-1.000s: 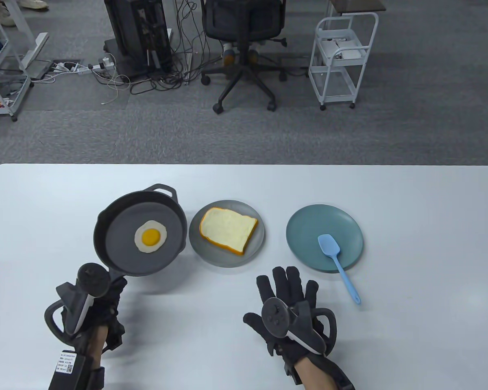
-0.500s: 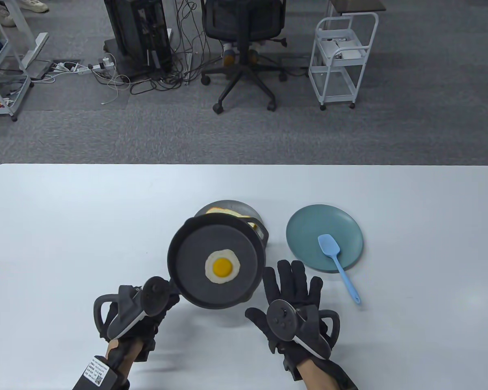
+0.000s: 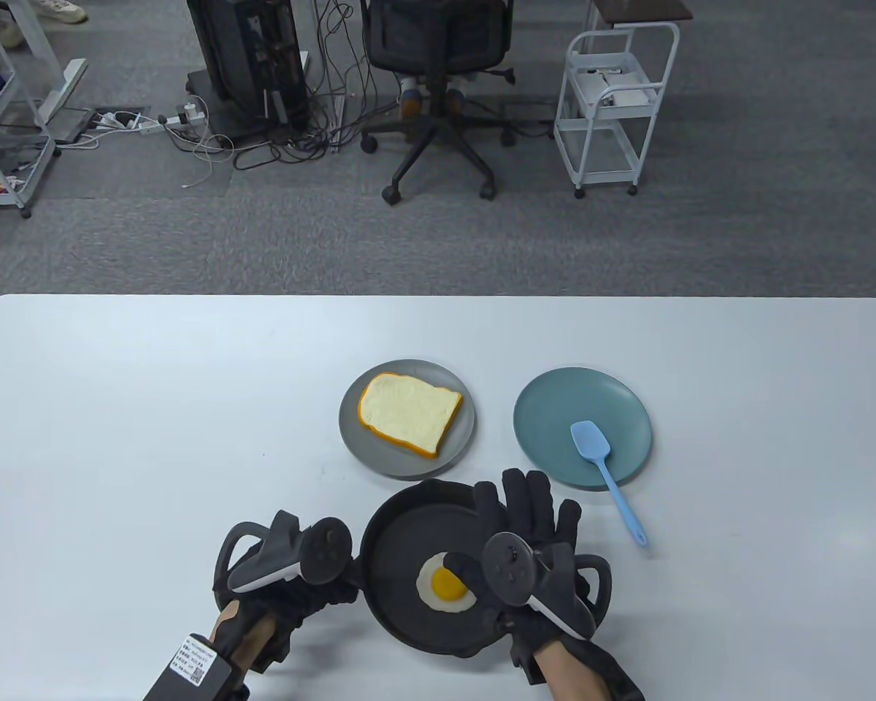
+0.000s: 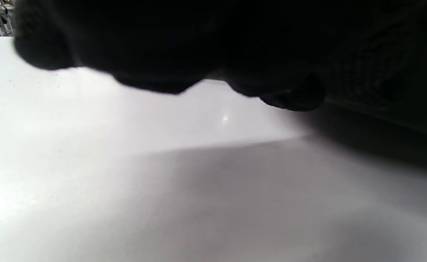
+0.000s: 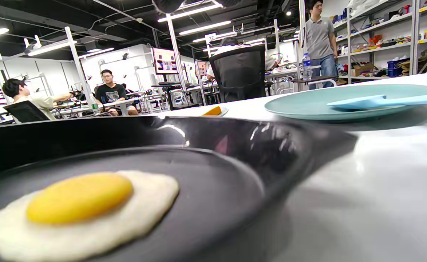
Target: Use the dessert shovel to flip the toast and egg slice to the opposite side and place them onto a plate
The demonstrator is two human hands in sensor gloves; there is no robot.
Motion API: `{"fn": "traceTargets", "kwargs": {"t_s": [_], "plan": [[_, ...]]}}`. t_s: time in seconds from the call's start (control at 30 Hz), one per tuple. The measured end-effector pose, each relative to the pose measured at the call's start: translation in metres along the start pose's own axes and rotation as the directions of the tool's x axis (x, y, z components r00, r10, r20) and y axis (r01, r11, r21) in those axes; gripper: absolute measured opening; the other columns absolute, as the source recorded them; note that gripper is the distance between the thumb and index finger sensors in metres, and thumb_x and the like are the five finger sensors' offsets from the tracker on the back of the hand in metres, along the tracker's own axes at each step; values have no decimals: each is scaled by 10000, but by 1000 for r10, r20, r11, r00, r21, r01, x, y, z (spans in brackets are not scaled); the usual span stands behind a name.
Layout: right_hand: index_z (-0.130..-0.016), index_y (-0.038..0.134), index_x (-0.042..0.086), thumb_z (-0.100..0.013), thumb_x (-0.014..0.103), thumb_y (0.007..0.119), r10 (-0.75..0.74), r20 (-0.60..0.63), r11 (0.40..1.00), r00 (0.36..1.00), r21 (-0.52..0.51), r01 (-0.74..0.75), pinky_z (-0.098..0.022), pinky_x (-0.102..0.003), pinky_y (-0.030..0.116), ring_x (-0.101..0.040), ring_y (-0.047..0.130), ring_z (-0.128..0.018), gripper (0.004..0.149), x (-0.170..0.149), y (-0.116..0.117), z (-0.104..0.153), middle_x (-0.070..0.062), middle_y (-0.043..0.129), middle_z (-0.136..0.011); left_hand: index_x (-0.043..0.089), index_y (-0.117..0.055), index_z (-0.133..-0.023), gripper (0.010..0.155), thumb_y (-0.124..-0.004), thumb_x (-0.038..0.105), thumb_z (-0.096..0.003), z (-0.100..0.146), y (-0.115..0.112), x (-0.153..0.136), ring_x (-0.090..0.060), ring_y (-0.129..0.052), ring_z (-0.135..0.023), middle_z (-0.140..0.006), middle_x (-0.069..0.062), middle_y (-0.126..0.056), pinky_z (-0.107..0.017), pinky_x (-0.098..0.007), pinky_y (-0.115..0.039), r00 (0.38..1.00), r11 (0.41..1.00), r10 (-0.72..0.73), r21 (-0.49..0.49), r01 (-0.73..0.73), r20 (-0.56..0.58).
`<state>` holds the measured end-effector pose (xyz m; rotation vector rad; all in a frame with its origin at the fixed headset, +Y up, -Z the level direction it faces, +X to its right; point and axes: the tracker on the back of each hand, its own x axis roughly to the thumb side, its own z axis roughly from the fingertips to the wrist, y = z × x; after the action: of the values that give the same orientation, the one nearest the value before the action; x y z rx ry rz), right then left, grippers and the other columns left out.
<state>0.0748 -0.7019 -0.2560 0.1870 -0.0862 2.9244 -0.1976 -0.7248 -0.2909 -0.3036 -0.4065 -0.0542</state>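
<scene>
A black pan (image 3: 401, 533) sits at the table's near edge with the fried egg slice (image 3: 438, 590) in it, yolk up. My left hand (image 3: 310, 588) grips the pan's handle, which the glove and tracker hide. Fingers straight, my right hand (image 3: 529, 511) lies flat over the pan's right rim, its thumb above the egg. The toast (image 3: 409, 412) lies on a grey plate (image 3: 350, 445) behind the pan. A blue dessert shovel (image 3: 602, 460) rests on the teal plate (image 3: 547, 409), its handle sticking out toward me. The right wrist view shows the egg (image 5: 78, 207) close up in the pan (image 5: 213, 174).
Beyond the table's far edge stand an office chair (image 3: 438, 66) and a white cart (image 3: 613, 102) on grey carpet. People sit and stand at benches in the background of the right wrist view. The left wrist view shows only dark glove (image 4: 213, 40) over white table (image 4: 126, 182).
My left hand has carried the pan with the egg from the table's left, across the toast plate, down to the near edge under my right hand. The right hand barely moved.
</scene>
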Motion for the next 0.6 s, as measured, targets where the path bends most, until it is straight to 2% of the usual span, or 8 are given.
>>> {"fn": "traceTargets", "kwargs": {"t_s": [0.13,0.2,0.27,0.4,0.6], "plan": [[-1138,358,243,-379,747,569,1,3,1000,1000,15,-1,-729,-723,238,-427,196,-1143,934,1,0,0,-143,265,-1278,368,-956,-609,406,-866,581,-275,-3,-6,-6,-167,-1035,-209,-244,143,-1009,-419,-421,-877,1000,1000,-12,-19,12,-18],[-1138,359,244,-381,746,569,-5,-2,1000,1000,23,5,-729,-723,239,-427,197,-1143,932,1,0,0,-141,266,-1278,409,-931,-659,399,-865,551,-293,-5,-10,-8,-192,-1056,-422,-414,109,-1030,-561,-462,-820,996,996,-70,-59,66,-59],[-1138,359,243,-381,746,570,-10,-5,1000,1000,29,10,-729,-724,239,-430,198,-1142,933,0,0,0,-144,266,-1278,427,-912,-685,390,-861,522,-310,-7,-15,-9,-213,-1032,-562,-566,93,-1011,-627,-491,-768,989,989,-120,-94,112,-85],[-1138,362,242,-382,745,571,-2,-7,999,1000,52,3,-729,-724,240,-429,201,-1143,932,1,2,0,-143,268,-1279,441,-888,-694,374,-846,492,-326,-12,-23,-11,-233,-991,-668,-686,78,-965,-678,-514,-716,959,968,-242,-106,228,-150],[-1138,364,243,-385,741,576,5,-8,998,1000,67,-5,-729,-724,243,-431,208,-1143,927,2,4,-1,-145,266,-1278,427,-864,-719,382,-830,491,-344,-14,-26,-12,-249,-966,-717,-739,68,-938,-698,-528,-690,958,969,-230,-125,211,-169]]}}
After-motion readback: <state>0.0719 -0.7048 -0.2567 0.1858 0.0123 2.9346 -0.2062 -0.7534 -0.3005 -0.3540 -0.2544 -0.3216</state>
